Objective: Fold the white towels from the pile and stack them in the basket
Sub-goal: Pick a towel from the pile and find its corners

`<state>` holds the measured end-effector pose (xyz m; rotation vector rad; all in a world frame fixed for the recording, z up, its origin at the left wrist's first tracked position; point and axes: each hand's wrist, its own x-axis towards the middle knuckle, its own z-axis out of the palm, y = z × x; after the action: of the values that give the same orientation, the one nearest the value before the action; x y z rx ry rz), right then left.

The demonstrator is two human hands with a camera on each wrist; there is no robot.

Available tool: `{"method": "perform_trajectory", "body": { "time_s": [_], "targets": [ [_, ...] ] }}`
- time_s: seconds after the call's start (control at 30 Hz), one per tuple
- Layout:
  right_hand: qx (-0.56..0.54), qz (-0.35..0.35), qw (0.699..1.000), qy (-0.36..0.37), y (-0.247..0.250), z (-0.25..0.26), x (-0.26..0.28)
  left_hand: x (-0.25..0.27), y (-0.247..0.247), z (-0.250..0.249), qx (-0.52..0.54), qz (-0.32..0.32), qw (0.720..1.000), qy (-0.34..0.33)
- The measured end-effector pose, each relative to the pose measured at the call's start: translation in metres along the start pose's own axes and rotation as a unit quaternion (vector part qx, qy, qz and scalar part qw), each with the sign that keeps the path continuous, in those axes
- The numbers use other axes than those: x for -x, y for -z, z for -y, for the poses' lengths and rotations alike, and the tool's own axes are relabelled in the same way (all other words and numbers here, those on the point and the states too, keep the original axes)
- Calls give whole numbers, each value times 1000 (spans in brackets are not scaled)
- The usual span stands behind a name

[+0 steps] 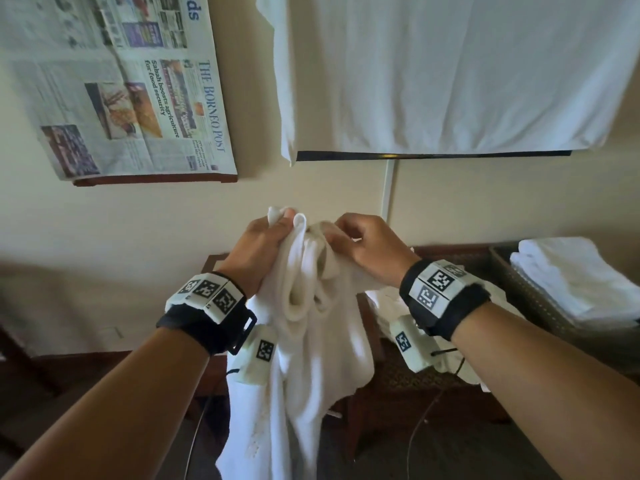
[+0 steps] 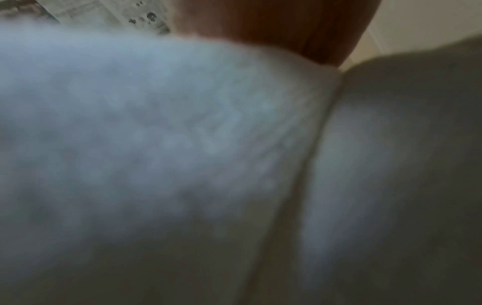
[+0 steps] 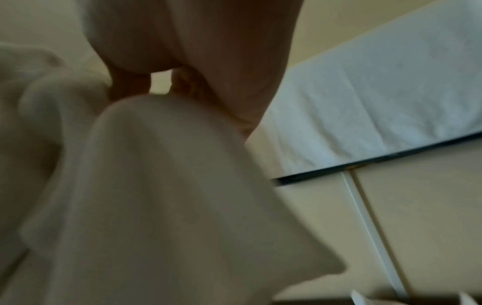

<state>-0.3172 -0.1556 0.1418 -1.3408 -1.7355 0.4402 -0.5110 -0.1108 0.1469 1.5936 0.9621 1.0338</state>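
A white towel hangs bunched in front of me, held up at chest height. My left hand grips its top edge, with a corner poking out above the fingers. My right hand pinches the bunched cloth just to the right, close beside the left hand. In the left wrist view the white towel fills the frame, blurred. The right wrist view shows the white towel hanging below my curled fingers. A woven basket at the right holds folded white towels. More loose white towels lie behind my right wrist.
A dark wooden surface carries the basket and the pile. A newspaper hangs on the wall at upper left. A white cloth covers something dark-edged on the wall at upper right. A white cable duct runs down the wall.
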Motion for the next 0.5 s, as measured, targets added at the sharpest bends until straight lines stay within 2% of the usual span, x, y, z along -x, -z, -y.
{"method": "perform_trajectory", "body": {
  "time_s": [0.13, 0.2, 0.27, 0.37, 0.43, 0.5],
  "targets": [
    [59, 160, 980, -106, 11, -62, 21, -15, -1, 0, 30, -57, 998, -21],
    [48, 196, 965, -166, 10, -96, 33, -21, -3, 1, 39, -79, 995, -40],
    [19, 168, 963, -208, 10, -123, 40, -23, -7, -3, 46, -100, 993, -48],
    [0, 101, 969, -225, 13, -143, 36, -21, -18, -8, 92, -162, 982, -37],
    [-16, 36, 973, -226, 21, -147, 24, -20, -19, -11, 157, -161, 974, -18],
    [-16, -31, 981, -190, 36, -135, 5, -18, -17, -18, 146, -139, 979, -35]
  ]
}}
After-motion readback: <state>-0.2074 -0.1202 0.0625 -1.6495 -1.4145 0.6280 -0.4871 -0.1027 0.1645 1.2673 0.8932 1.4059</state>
